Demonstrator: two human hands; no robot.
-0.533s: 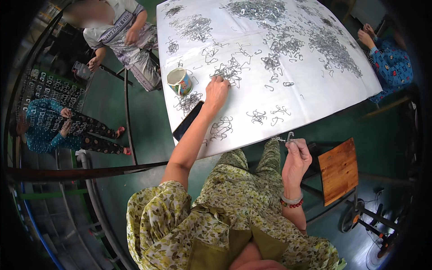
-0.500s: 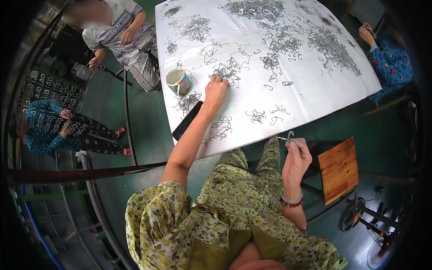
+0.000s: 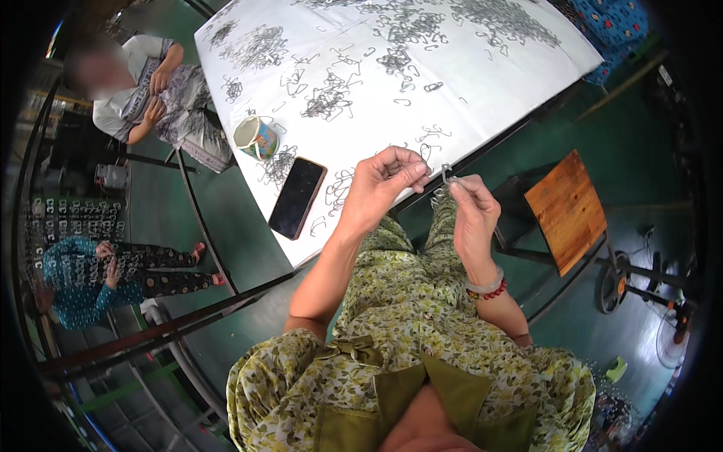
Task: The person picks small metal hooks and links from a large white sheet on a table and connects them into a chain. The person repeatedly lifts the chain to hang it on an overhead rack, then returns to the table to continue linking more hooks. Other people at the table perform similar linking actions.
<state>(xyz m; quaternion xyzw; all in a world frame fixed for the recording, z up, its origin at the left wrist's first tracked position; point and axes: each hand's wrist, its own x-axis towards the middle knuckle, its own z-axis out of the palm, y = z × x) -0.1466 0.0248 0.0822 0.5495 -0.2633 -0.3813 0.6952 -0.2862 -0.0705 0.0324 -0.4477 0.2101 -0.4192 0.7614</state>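
Note:
My right hand (image 3: 476, 215) pinches a small grey metal hook (image 3: 445, 173) between thumb and fingers, just off the table's near edge. Below it hang several shiny small pieces (image 3: 441, 198), too fine to make out. Close by on its left, my left hand (image 3: 388, 181) is closed in a pinch, its fingertips a short gap from the hook. Whatever it holds is too small to tell. Loose wire hooks (image 3: 327, 102) lie in piles on the white-covered table (image 3: 361, 139), with a few (image 3: 434, 135) just beyond my hands.
A black phone (image 3: 298, 197) and a patterned paper cup (image 3: 256, 138) stand on the table's left side. At the right is a wooden stool (image 3: 566, 211). One person (image 3: 162, 98) sits at the left; another in teal (image 3: 83, 271) is farther off. A blue patterned garment (image 3: 614, 26) shows far right.
My left hand has come back from the hook pile to beside my right hand. The right hand still holds the hook. The view has shifted, showing the phone whole.

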